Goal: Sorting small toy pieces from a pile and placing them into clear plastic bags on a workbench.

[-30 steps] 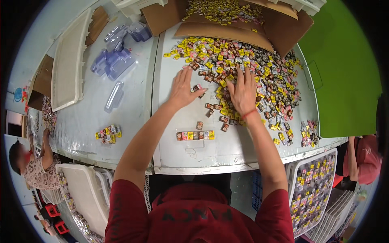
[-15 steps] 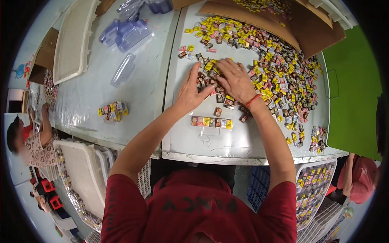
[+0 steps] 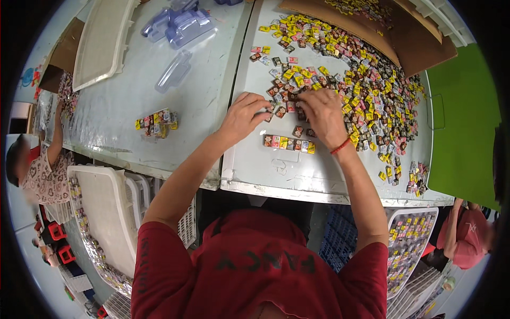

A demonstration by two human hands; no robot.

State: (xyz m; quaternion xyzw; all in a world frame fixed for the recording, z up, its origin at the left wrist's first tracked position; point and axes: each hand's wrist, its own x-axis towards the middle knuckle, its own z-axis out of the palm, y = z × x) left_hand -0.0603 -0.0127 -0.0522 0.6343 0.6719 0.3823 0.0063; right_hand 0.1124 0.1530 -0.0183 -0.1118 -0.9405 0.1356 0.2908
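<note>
Many small box-shaped pieces (image 3: 366, 85) in yellow, brown, pink and black lie spread over the right-hand table. At the near left side of this spread, my left hand (image 3: 245, 118) has thumb and forefinger closed about a small brown piece. My right hand (image 3: 325, 114), with a red string bracelet at its wrist, bends its fingers over brown pieces; its fingertips close on a small dark piece, partly hidden. Nearer to me lies a straight row of pieces (image 3: 289, 144), with a loose brown piece (image 3: 298, 131) just beyond it.
On the left table are a stacked group of pieces (image 3: 156, 123), clear plastic trays (image 3: 191, 29) and a white tray (image 3: 101, 45). A cardboard box (image 3: 425, 50) stands at the far right. Crates (image 3: 414, 250) flank me below the tables. Other people (image 3: 45, 170) sit at both sides.
My hands have drawn apart. The left has gone from spread fingers to a pinch at a brown piece; the right has come slightly nearer. The whole view has shifted a little.
</note>
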